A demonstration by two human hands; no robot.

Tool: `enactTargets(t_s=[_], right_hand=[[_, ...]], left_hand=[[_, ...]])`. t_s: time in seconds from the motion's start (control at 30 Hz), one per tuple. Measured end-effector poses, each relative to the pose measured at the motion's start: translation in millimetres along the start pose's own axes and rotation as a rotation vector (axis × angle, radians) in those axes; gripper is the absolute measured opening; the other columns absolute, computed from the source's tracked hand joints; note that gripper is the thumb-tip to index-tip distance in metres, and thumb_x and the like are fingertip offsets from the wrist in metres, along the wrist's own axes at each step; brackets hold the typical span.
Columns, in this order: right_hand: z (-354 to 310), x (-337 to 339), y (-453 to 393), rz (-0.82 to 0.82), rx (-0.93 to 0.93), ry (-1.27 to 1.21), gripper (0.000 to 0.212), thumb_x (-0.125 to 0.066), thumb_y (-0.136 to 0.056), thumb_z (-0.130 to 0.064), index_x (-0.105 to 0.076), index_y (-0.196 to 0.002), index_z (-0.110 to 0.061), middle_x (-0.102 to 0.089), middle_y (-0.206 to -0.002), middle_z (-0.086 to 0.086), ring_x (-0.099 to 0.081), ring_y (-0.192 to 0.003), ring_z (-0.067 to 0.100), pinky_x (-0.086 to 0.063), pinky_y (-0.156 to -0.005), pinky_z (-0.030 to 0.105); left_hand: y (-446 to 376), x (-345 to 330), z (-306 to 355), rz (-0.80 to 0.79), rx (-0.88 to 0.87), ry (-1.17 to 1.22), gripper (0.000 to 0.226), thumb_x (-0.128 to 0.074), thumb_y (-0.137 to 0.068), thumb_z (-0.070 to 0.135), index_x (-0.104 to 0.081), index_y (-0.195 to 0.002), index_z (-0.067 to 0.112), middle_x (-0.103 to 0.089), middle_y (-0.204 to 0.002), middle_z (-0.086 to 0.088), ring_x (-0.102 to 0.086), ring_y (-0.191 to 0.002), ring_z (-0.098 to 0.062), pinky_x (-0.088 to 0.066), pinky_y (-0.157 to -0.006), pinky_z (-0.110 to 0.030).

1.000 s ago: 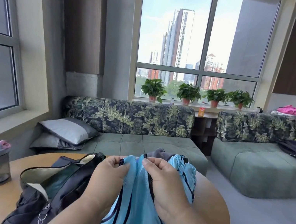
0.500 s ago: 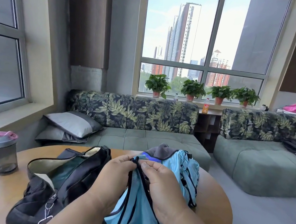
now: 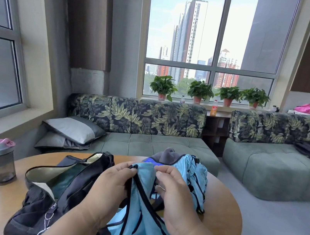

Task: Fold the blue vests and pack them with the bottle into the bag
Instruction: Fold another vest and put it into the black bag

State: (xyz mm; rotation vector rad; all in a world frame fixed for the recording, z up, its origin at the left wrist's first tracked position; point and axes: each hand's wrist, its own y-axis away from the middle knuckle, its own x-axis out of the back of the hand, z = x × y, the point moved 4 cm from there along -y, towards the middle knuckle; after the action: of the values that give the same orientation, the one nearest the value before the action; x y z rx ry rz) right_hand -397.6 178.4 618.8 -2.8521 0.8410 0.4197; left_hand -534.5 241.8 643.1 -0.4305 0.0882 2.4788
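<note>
A round wooden bench (image 3: 222, 215) carries everything. A dark bag (image 3: 69, 191) lies open along its left half, mouth gaping and pale lining showing. A blue vest (image 3: 139, 224) with dark trim is held up over the near middle of the bench, its lower part hanging toward the near edge. More blue vests (image 3: 192, 172) sit heaped toward the far edge, with a grey cloth (image 3: 167, 155) on top. A smoky bottle (image 3: 0, 162) with a grey cap and pink lid stands upright at the left edge, apart from the bag. The left hand (image 3: 112, 188) and right hand (image 3: 174, 195) both pinch the top edge of the raised vest, fingertips close together.
</note>
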Motion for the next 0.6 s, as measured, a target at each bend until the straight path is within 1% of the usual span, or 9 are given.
enactTargets(t_s=[0.07,0.13,0.23,0.27,0.3,0.37,0.47,0.53,0.6], right_hand=[[0,6,-4,0.002,-0.030,-0.054,0.018,-0.054,-0.101,-0.009,-0.070,-0.108,-0.015,-0.076,-0.096,0.004,-0.065,-0.088,0.019,-0.047,-0.081,0.035],[3,10,-5,-0.031,-0.081,-0.038,0.025,-0.052,-0.100,-0.009,-0.071,-0.115,-0.015,-0.078,-0.096,0.006,-0.067,-0.085,0.020,-0.047,-0.078,0.035],[8,7,-3,-0.128,-0.140,-0.049,0.030,-0.051,-0.098,-0.006,-0.078,-0.108,-0.010,-0.076,-0.096,0.014,-0.064,-0.078,0.021,-0.046,-0.067,0.031],[8,6,-1,-0.159,-0.143,-0.064,0.031,-0.050,-0.098,-0.004,-0.080,-0.104,-0.010,-0.074,-0.095,0.014,-0.062,-0.074,0.020,-0.045,-0.063,0.029],[7,5,0,-0.183,-0.143,-0.074,0.033,-0.050,-0.098,-0.002,-0.082,-0.100,-0.010,-0.072,-0.093,0.014,-0.058,-0.070,0.018,-0.042,-0.061,0.027],[4,3,3,-0.225,-0.134,-0.098,0.034,-0.052,-0.098,0.001,-0.084,-0.095,-0.012,-0.068,-0.091,0.013,-0.052,-0.067,0.015,-0.036,-0.058,0.025],[-2,0,6,-0.310,-0.122,-0.144,0.022,-0.064,-0.092,-0.003,-0.082,-0.104,-0.008,-0.066,-0.092,0.015,-0.052,-0.070,0.016,-0.037,-0.060,0.026],[-4,-2,9,-0.367,-0.131,-0.171,0.029,-0.071,-0.083,-0.010,-0.080,-0.111,-0.007,-0.067,-0.098,0.017,-0.055,-0.075,0.019,-0.039,-0.065,0.029],[-3,-3,12,-0.393,-0.153,-0.200,0.033,-0.075,-0.077,-0.011,-0.080,-0.109,-0.011,-0.065,-0.099,0.016,-0.055,-0.075,0.020,-0.040,-0.066,0.030]], left_hand=[[1,2,3,-0.006,0.001,0.008,0.036,-0.041,-0.106,0.007,-0.075,-0.121,0.004,-0.071,-0.117,-0.034,-0.068,-0.102,-0.047,-0.053,-0.089,-0.054],[3,4,8,-0.025,0.004,0.038,0.039,-0.041,-0.104,0.009,-0.073,-0.123,0.003,-0.070,-0.120,-0.035,-0.067,-0.100,-0.043,-0.053,-0.082,-0.048],[4,8,13,-0.038,-0.012,0.103,0.038,-0.049,-0.098,0.016,-0.073,-0.123,0.001,-0.058,-0.128,-0.045,-0.055,-0.106,-0.043,-0.036,-0.092,-0.055],[3,9,14,-0.044,-0.018,0.119,0.038,-0.049,-0.098,0.016,-0.072,-0.122,-0.001,-0.058,-0.130,-0.045,-0.057,-0.106,-0.042,-0.039,-0.094,-0.055],[2,10,14,-0.047,-0.024,0.126,0.037,-0.046,-0.100,0.013,-0.073,-0.121,-0.002,-0.061,-0.129,-0.043,-0.063,-0.104,-0.041,-0.047,-0.094,-0.053],[3,9,15,-0.073,-0.032,0.112,0.040,-0.039,-0.102,0.007,-0.076,-0.114,-0.002,-0.067,-0.125,-0.038,-0.070,-0.100,-0.038,-0.059,-0.088,-0.046],[7,3,19,-0.090,-0.039,0.133,0.044,-0.037,-0.102,0.005,-0.081,-0.102,0.004,-0.071,-0.119,-0.032,-0.071,-0.101,-0.039,-0.059,-0.090,-0.047],[8,2,21,-0.065,-0.035,0.163,0.038,-0.037,-0.102,0.004,-0.074,-0.110,0.000,-0.071,-0.122,-0.031,-0.069,-0.105,-0.040,-0.057,-0.093,-0.049],[10,2,23,-0.062,-0.026,0.179,0.033,-0.036,-0.103,0.004,-0.062,-0.121,-0.004,-0.071,-0.124,-0.031,-0.070,-0.102,-0.039,-0.063,-0.083,-0.045]])
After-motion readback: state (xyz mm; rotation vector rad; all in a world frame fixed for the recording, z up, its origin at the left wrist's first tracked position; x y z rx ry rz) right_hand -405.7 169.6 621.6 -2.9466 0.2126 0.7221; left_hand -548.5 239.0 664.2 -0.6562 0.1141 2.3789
